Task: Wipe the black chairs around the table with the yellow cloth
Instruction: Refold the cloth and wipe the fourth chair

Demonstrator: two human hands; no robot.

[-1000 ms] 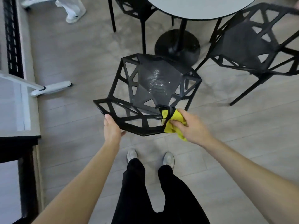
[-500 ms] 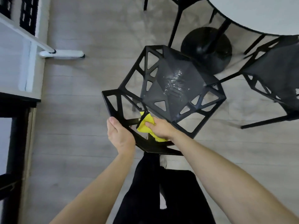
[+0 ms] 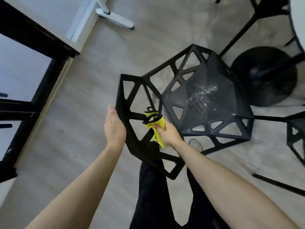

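Chair: a black open-frame chair (image 3: 203,103) is standing on the pale wood floor (image 3: 74,146), its backrest toward the person and its seat reaching away to the upper right, toward the table's round black base (image 3: 265,76).
Seat: a patch of wet droplets (image 3: 202,95) is glinting on the solid middle panel.
Left hand: the left hand (image 3: 114,128) is gripping the outer edge of the backrest frame, thumb lying along the bar, fingers wrapping behind it out of sight.
Right hand: the right hand (image 3: 168,134) is clutching the yellow cloth (image 3: 156,128), fingers curling around it.
Cloth: it is bunching against a strut in the backrest, partly threading through the triangular gaps, its long axis running from the strut down toward the person.
Chairs counted: three are showing, this one, part of a second chair (image 3: 297,138) at the right edge, and the legs of a third chair (image 3: 257,12) at the top.
Cloths counted: one.
Person: black trousers (image 3: 158,195) are showing between the two bare forearms.
Table: only a sliver of the pale tabletop (image 3: 299,17) is entering the upper right corner.
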